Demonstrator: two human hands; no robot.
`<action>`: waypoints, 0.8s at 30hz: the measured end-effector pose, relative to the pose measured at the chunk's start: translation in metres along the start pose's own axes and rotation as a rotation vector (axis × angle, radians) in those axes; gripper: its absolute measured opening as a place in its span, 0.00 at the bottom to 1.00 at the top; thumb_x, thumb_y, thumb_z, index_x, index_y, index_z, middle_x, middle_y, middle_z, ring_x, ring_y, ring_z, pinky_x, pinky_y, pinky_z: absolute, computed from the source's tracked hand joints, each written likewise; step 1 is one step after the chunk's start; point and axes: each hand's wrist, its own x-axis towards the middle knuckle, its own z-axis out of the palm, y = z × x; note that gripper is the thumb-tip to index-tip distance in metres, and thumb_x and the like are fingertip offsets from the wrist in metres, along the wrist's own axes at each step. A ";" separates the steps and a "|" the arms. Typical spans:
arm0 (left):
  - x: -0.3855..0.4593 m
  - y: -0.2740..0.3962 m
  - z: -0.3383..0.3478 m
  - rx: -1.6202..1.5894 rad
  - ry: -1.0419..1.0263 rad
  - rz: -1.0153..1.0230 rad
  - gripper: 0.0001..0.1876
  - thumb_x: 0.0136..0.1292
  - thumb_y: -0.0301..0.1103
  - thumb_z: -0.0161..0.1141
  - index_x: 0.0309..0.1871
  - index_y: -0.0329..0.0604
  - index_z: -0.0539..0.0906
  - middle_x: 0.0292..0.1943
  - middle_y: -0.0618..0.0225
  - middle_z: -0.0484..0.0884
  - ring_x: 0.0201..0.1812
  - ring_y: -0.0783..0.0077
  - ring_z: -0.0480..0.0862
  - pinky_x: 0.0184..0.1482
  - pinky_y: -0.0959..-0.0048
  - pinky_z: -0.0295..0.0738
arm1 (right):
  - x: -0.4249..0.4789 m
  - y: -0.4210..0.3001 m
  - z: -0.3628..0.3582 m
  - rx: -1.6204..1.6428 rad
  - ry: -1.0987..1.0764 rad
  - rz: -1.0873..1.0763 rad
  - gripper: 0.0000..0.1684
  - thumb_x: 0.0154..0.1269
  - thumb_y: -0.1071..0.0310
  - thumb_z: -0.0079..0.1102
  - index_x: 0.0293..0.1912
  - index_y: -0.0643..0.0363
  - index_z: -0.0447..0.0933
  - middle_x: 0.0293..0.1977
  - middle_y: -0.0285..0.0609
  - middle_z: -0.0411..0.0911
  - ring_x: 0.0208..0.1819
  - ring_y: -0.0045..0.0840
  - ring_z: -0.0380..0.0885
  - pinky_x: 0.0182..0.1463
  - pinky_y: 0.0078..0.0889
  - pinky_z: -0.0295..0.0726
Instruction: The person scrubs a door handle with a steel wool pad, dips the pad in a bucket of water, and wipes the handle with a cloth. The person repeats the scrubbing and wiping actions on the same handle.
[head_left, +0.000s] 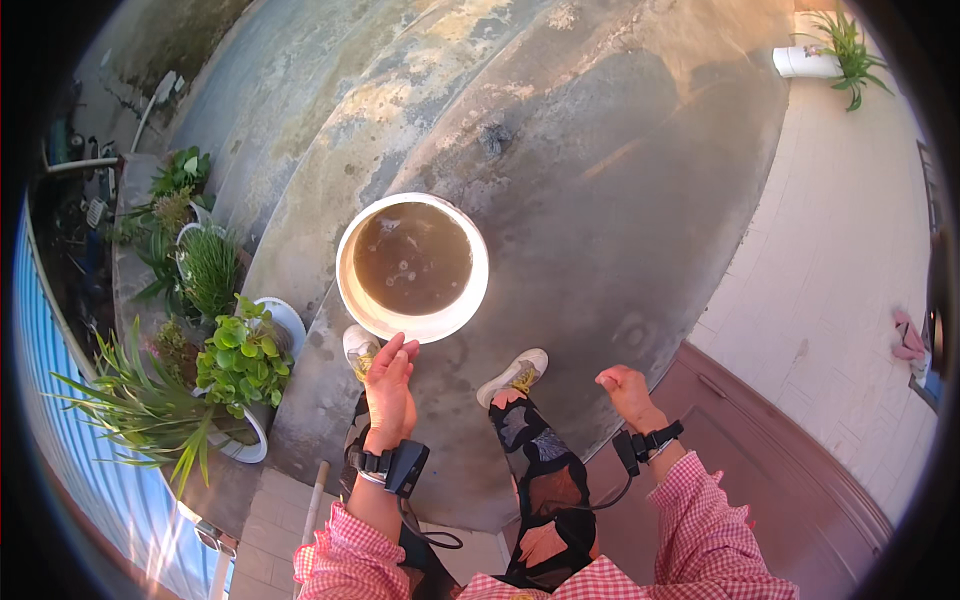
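A round white bucket (459, 318) of murky brown water stands on the concrete ground in front of my feet. Just below its near rim is my left hand (393, 390), with the fingers extended and seemingly nothing held; whether the fingertips touch the rim cannot be told. Off to the right, away from the bucket, my right hand (628, 393) is raised with its fingers curled in, and no object shows in it. Both wrists wear black strapped devices with cables.
Potted plants (244, 352) line the left side. A brown door panel (757, 465) is at the lower right, beside a pale tiled wall (817, 247). A pale pole (315, 499) stands at lower left. A dark wet clump (494, 139) lies beyond the bucket.
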 end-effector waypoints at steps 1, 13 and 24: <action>-0.008 0.009 0.005 0.034 -0.045 0.020 0.15 0.71 0.29 0.50 0.57 0.33 0.77 0.42 0.64 0.82 0.44 0.74 0.80 0.50 0.76 0.70 | -0.022 0.004 -0.004 0.016 0.021 0.026 0.06 0.60 0.69 0.59 0.34 0.60 0.82 0.33 0.48 0.81 0.38 0.42 0.80 0.45 0.40 0.78; -0.140 0.180 0.125 0.302 -0.462 0.273 0.22 0.70 0.47 0.55 0.52 0.35 0.79 0.30 0.69 0.79 0.33 0.78 0.77 0.34 0.75 0.73 | -0.247 -0.030 -0.063 0.424 0.165 0.449 0.25 0.65 0.48 0.55 0.28 0.61 0.80 0.27 0.50 0.80 0.33 0.43 0.80 0.41 0.40 0.77; -0.268 0.085 0.248 0.893 -0.634 0.154 0.09 0.70 0.31 0.54 0.48 0.39 0.81 0.30 0.69 0.84 0.32 0.76 0.82 0.37 0.78 0.74 | -0.394 0.096 -0.020 0.547 0.497 0.447 0.23 0.67 0.54 0.49 0.27 0.61 0.81 0.27 0.54 0.81 0.32 0.47 0.79 0.41 0.45 0.76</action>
